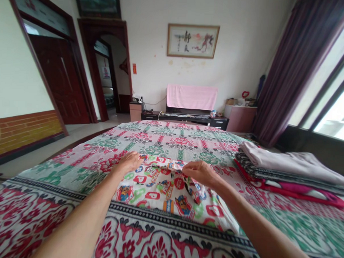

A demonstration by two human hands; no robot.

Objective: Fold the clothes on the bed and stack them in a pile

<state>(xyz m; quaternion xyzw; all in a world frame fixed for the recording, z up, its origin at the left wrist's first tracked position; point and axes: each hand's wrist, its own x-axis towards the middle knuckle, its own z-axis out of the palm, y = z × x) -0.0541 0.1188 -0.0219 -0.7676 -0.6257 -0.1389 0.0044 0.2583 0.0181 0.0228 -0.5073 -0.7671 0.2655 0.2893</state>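
Observation:
A small white cloth with cartoon dog prints [160, 189] lies flat on the patterned bedspread [171, 138] in front of me. My left hand [130, 161] rests on the cloth's far left corner, fingers curled down over its edge. My right hand [200, 171] pinches the cloth's far edge near the middle, where the fabric is bunched and partly folded over. Both forearms reach in from the bottom of the view.
A stack of folded clothes [290, 170] sits on the bed at the right, grey on top, striped and pink below. Beyond the bed stand a low dark cabinet [186, 118] with a pink towel, a doorway at left, and curtained windows at right.

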